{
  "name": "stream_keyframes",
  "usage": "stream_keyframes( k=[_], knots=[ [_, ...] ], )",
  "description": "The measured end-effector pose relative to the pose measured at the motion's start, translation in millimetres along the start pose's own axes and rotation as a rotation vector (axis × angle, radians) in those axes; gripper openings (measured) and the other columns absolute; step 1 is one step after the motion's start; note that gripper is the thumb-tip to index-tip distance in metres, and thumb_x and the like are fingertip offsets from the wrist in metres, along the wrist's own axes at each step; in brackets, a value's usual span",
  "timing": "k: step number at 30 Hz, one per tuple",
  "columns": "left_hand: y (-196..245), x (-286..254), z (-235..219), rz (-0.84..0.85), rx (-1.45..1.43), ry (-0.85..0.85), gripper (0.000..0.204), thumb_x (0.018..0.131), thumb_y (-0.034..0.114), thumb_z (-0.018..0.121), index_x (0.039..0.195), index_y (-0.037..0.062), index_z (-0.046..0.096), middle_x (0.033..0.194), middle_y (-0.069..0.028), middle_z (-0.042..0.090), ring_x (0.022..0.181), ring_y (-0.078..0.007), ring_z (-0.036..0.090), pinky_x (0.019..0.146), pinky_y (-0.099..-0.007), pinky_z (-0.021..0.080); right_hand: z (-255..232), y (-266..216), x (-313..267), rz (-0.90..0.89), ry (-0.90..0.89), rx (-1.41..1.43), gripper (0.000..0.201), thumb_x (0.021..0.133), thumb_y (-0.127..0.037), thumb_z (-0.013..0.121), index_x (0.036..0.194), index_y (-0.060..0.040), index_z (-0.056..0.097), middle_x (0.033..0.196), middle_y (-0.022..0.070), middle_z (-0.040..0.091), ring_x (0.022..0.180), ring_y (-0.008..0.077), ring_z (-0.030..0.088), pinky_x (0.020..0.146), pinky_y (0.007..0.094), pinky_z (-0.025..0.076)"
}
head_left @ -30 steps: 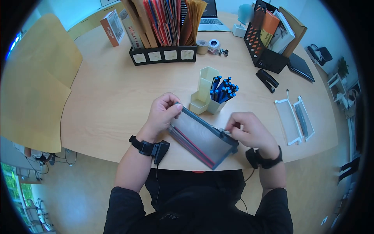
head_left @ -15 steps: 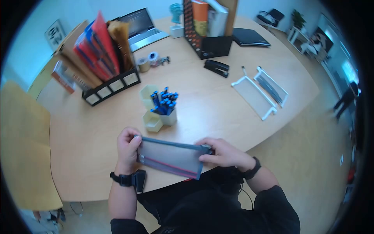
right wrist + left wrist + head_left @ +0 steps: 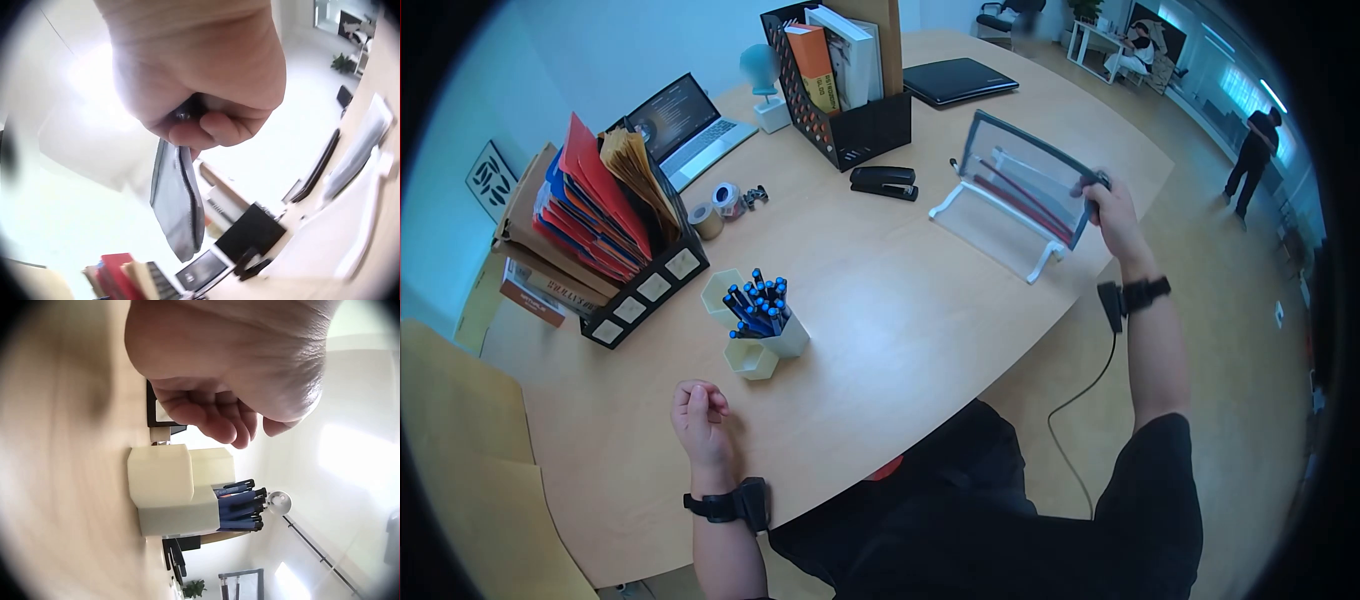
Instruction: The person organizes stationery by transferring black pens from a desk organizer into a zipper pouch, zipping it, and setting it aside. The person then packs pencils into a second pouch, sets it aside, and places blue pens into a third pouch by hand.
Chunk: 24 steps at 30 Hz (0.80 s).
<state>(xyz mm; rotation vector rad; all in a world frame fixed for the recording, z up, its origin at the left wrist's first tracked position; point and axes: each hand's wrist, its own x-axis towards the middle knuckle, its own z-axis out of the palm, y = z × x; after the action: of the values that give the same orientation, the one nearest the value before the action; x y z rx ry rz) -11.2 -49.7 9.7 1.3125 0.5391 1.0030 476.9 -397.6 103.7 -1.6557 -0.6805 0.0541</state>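
In the head view my right hand (image 3: 1115,212) grips one end of a grey mesh zipper pouch (image 3: 1025,175). Pink and dark slim lines show along its lower part. Raised over the table's right side, the pouch overlaps a clear white-edged pouch (image 3: 980,232) lying there. The right wrist view shows curled fingers round the mesh pouch's end, with a second pale pouch (image 3: 359,147) beyond the white-edged one. My left hand (image 3: 700,420) holds nothing, its fingers loosely curled, near the front left of the pale hexagonal pen holder (image 3: 792,342) full of blue pens (image 3: 755,300).
A black stapler (image 3: 884,184) lies mid-table. Behind stand a black magazine holder (image 3: 870,135) with books and a closed laptop (image 3: 960,82). On the left are a file organizer (image 3: 650,292) with folders, an open laptop (image 3: 715,140) and tape rolls (image 3: 727,200).
My left hand has let go of the mesh pouch and rests apart from it. My right hand has carried the pouch forward and right, over the white-edged pouches. The head view has turned right.
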Motion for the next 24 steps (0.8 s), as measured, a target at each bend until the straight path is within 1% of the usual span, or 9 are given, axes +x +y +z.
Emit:
stream_keyframes(
  k=[6,8,9,11,12,14,16,21,24],
  knots=[
    [-2,2,-2,-0.024,0.017,0.035,0.017,0.097,0.02,0.052,0.087,0.0067,0.055,0.072,-0.0024,0.054,0.062,-0.0081,0.049,0.056,-0.0208,0.041,-53,68,48,0.329,0.112,-0.057,0.016,0.083,-0.009,0.054,0.097,-0.0023,0.058,0.083,0.0073,0.066,0.049,0.0067,0.041,0.044,0.0208,0.034],
    [-4,4,-2,-0.034,0.017,0.06,0.016,0.097,0.02,0.053,0.087,0.0069,0.055,0.072,-0.0023,0.054,0.062,-0.0079,0.049,0.056,-0.0206,0.04,-62,82,52,0.445,0.201,-0.371,0.025,0.082,-0.013,0.059,0.104,-0.0007,0.058,0.087,0.0118,0.067,0.059,0.015,0.055,0.052,0.027,0.045],
    [-4,4,-2,-0.051,0.015,0.084,0.016,0.097,0.02,0.053,0.087,0.007,0.055,0.072,-0.0022,0.054,0.062,-0.0078,0.049,0.055,-0.0203,0.04,-63,96,55,0.447,0.2,-0.366,0.025,0.082,-0.013,0.059,0.104,-0.0007,0.058,0.087,0.0118,0.067,0.059,0.015,0.055,0.052,0.027,0.045],
    [-4,5,-1,-0.085,0.011,0.1,0.016,0.097,0.02,0.053,0.088,0.0072,0.055,0.072,-0.002,0.054,0.061,-0.0075,0.049,0.055,-0.0198,0.04,-64,122,58,0.215,0.551,-0.798,0.04,0.082,-0.022,0.065,0.113,0.0015,0.058,0.097,0.0174,0.066,0.083,0.0277,0.064,0.072,0.0353,0.051],
    [-4,5,-1,-0.121,0.003,0.116,0.015,0.097,0.02,0.053,0.088,0.0073,0.055,0.072,-0.0017,0.054,0.06,-0.0073,0.048,0.054,-0.0193,0.04,-63,126,55,0.22,0.552,-0.798,0.04,0.082,-0.022,0.065,0.113,0.0015,0.058,0.097,0.0174,0.066,0.083,0.0277,0.064,0.072,0.0353,0.051],
    [-6,6,-1,-0.15,0.022,0.111,0.015,0.096,0.02,0.054,0.088,0.0075,0.055,0.072,-0.0016,0.054,0.059,-0.0071,0.048,0.053,-0.0191,0.04,-36,98,32,-0.205,0.417,-1.035,0.051,0.082,-0.032,0.068,0.118,0.0021,0.057,0.107,0.02,0.064,0.105,0.0342,0.06,0.088,0.0389,0.048],
    [-8,8,-1,-0.179,0.042,0.105,0.016,0.096,0.02,0.054,0.088,0.0076,0.055,0.072,-0.0015,0.054,0.059,-0.0069,0.048,0.052,-0.0188,0.04,-3,51,8,0.08,0.09,-0.927,0.052,0.081,-0.037,0.069,0.115,0.0012,0.06,0.106,0.0184,0.063,0.102,0.0328,0.06,0.086,0.0384,0.049],
    [-10,8,0,-0.186,0.06,0.109,0.016,0.096,0.021,0.054,0.088,0.0075,0.056,0.073,-0.0015,0.055,0.057,-0.0067,0.047,0.052,-0.0188,0.041,27,51,-21,0.064,-0.29,-1.071,0.04,0.079,-0.031,0.07,0.104,-0.0008,0.064,0.096,0.0178,0.064,0.095,0.0328,0.061,0.081,0.0393,0.049],
    [-9,8,-1,-0.192,0.053,0.099,0.015,0.096,0.021,0.054,0.088,0.0077,0.056,0.073,-0.0013,0.055,0.057,-0.0066,0.048,0.052,-0.0187,0.041,31,55,-26,0.083,-0.183,-0.933,0.029,0.078,-0.023,0.07,0.094,-0.0005,0.061,0.092,0.0162,0.064,0.089,0.0292,0.062,0.078,0.0362,0.049]
  ],
)
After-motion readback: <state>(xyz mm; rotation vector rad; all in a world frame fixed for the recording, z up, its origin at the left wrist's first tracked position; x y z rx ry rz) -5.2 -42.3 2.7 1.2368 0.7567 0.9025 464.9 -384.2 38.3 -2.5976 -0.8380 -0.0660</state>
